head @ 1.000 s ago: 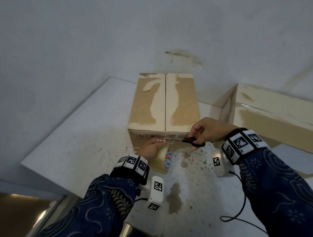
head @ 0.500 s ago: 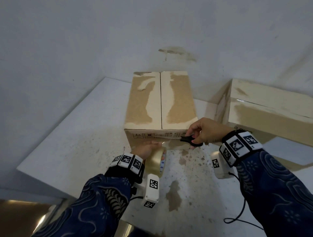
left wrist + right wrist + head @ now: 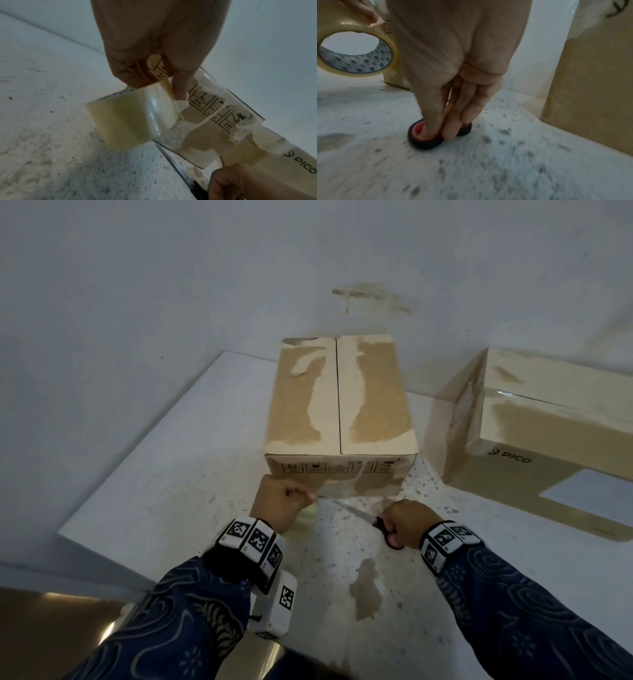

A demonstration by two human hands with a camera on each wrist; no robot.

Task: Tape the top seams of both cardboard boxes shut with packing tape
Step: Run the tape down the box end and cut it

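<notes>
A small cardboard box (image 3: 339,402) stands upright at the middle of the white table (image 3: 164,474), its flaps closed along a straight top seam. Clear tape lies on its near face (image 3: 219,121). My left hand (image 3: 281,503) grips a roll of clear packing tape (image 3: 132,119) (image 3: 351,44) just in front of that face, low over the table. My right hand (image 3: 407,520) holds black-handled scissors (image 3: 373,520) (image 3: 426,135) down on the table, blades pointing toward the box. A larger box (image 3: 548,440) marked PICO stands at the right.
A grey wall rises close behind both boxes. The table's left edge drops away to a brown floor (image 3: 41,631). Stains mark the tabletop (image 3: 368,590) between my arms.
Both hands have dropped from the box's top front edge to table level. The scissors came away from the tape and now rest on the table. The roll moved down and back with the left hand.
</notes>
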